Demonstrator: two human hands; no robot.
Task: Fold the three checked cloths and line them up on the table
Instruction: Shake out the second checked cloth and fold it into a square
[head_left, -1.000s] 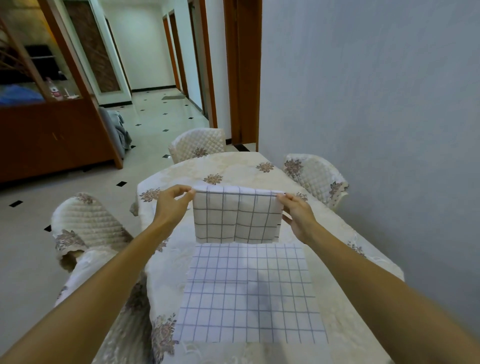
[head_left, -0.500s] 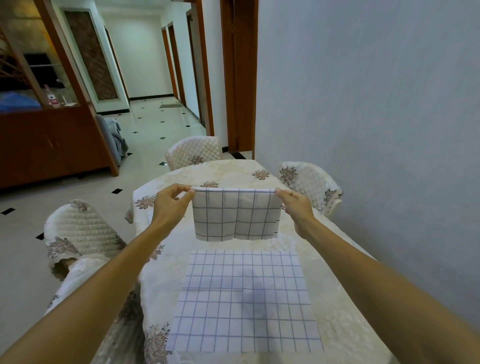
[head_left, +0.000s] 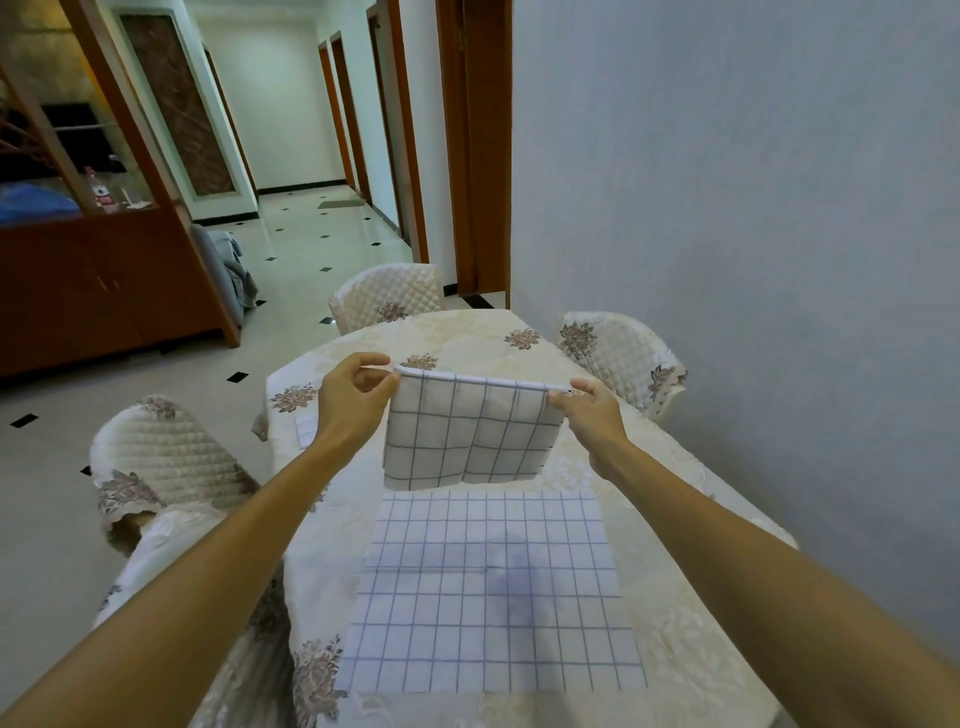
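Head view: pinching doubled cloth (head_left: 467, 431) by top corners with left hand (head_left: 353, 400) and right hand (head_left: 592, 410), above table (head_left: 467, 338), probably to even its edges.

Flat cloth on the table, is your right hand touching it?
Apart. The head view shows the right hand pinching the lifted cloth by its top corner, with bare tablecloth showing between it and the flat cloth.

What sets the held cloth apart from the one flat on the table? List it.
The held cloth hangs in air, pinched at its top corners by left hand and right hand; the flat cloth lies spread on the table, untouched. Held cloth's checks are larger, darker; flat cloth's smaller, bluish. Both are white with grids.
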